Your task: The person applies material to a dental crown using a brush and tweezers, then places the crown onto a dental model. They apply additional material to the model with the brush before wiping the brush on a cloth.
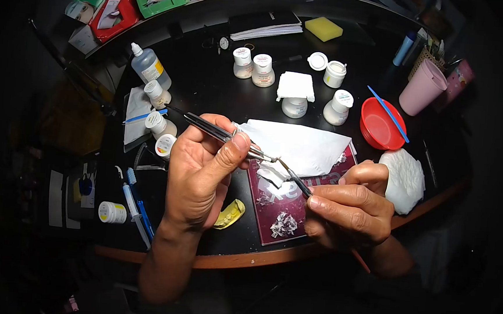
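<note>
My left hand point(203, 177) is closed on a pair of black-handled tweezers point(210, 127), whose metal tips point right. At those tips is a tiny object point(274, 159), too small to name. A thin brush point(294, 180) is pinched in my right hand point(356, 208), its tip touching or very near the tiny object. Below both tools lie a white tissue point(305, 146) and a maroon booklet point(263, 219) bearing a heap of whitish scraps point(284, 224). A yellow dental cast piece point(230, 214) rests beside my left wrist.
Several powder jars point(263, 71) stand around the black table, one topped with a folded cloth point(296, 86). On the right are a red bowl point(376, 128) with a blue stick point(388, 114), a wad of white padding point(402, 180) and a pink cup point(423, 87). A dropper bottle point(151, 68) stands left.
</note>
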`<state>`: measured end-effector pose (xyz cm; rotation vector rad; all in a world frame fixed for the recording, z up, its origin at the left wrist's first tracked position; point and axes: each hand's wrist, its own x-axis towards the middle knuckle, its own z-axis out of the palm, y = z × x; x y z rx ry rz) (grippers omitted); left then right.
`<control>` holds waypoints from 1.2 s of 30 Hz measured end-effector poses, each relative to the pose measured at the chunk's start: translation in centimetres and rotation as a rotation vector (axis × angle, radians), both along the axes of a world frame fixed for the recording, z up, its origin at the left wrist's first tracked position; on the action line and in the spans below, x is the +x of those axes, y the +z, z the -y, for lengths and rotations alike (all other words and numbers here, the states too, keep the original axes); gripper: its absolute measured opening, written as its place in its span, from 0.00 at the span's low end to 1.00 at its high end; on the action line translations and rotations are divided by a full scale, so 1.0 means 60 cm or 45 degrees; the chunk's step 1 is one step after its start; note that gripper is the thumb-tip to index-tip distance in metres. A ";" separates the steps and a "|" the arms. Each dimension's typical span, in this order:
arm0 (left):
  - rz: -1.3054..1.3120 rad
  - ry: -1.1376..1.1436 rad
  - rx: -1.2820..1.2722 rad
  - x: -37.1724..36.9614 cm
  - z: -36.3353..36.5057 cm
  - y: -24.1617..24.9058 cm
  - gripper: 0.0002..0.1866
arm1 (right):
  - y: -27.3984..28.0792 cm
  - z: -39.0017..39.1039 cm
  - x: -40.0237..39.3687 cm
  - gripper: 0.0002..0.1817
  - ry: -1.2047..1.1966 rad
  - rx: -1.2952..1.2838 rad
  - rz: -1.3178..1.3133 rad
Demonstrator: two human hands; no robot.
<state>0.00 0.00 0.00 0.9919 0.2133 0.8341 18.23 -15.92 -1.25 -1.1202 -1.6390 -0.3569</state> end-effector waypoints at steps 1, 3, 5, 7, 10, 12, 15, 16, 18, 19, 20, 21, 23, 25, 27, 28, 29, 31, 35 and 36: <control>0.005 0.005 0.003 0.000 0.000 0.000 0.11 | 0.000 0.000 0.000 0.21 -0.002 0.005 0.000; 0.014 0.010 0.005 0.003 0.001 -0.001 0.11 | 0.000 0.001 0.001 0.21 -0.003 0.004 0.005; 0.010 0.010 0.009 0.002 0.001 0.000 0.11 | 0.001 0.001 0.000 0.20 -0.005 -0.001 0.005; 0.015 0.009 0.004 0.003 0.002 0.000 0.11 | 0.001 0.003 0.002 0.20 -0.007 0.006 -0.004; -0.004 0.019 0.010 0.001 0.001 0.000 0.11 | 0.001 0.001 0.001 0.20 -0.005 0.009 -0.019; -0.019 0.024 0.012 0.001 0.001 0.000 0.11 | 0.002 0.001 0.001 0.19 -0.004 0.000 -0.019; -0.027 0.026 0.010 0.000 0.000 -0.001 0.12 | 0.003 0.002 0.002 0.19 -0.003 -0.009 -0.009; -0.027 0.025 0.011 0.000 0.000 -0.002 0.12 | 0.002 0.002 0.002 0.19 -0.006 -0.003 -0.011; -0.023 0.024 0.016 -0.001 -0.001 -0.002 0.12 | 0.002 0.001 0.002 0.19 -0.008 0.008 -0.008; -0.021 0.022 0.018 0.000 -0.001 -0.001 0.12 | 0.002 0.000 0.002 0.19 -0.008 0.010 -0.006; -0.017 0.021 0.021 0.000 0.000 -0.001 0.12 | 0.003 0.000 0.002 0.20 -0.009 0.013 -0.002; -0.011 0.016 0.020 0.001 0.000 -0.001 0.12 | 0.003 0.000 0.003 0.20 -0.005 0.012 -0.003; 0.001 0.006 0.017 0.001 0.000 0.000 0.12 | 0.002 0.000 0.003 0.20 0.003 0.009 -0.007; 0.004 0.003 0.019 0.001 0.000 0.000 0.12 | 0.001 0.000 0.003 0.20 0.004 0.006 -0.009; 0.003 -0.001 0.019 0.000 0.000 0.000 0.12 | 0.001 0.002 0.003 0.19 0.005 -0.005 -0.013; 0.001 -0.002 0.020 0.000 0.000 0.000 0.12 | 0.002 0.002 0.003 0.19 0.007 -0.013 -0.014; -0.001 -0.003 0.021 0.000 0.000 0.000 0.12 | 0.002 0.002 0.004 0.19 0.008 -0.021 -0.016; -0.003 0.002 0.033 0.000 0.000 -0.001 0.12 | 0.001 0.002 0.005 0.18 -0.009 0.011 -0.004; -0.160 0.105 0.162 0.002 0.011 0.012 0.12 | 0.002 0.005 0.008 0.18 -0.019 0.082 -0.065; -0.168 0.126 0.206 0.002 0.010 0.013 0.12 | 0.004 0.007 0.009 0.18 -0.020 0.083 -0.054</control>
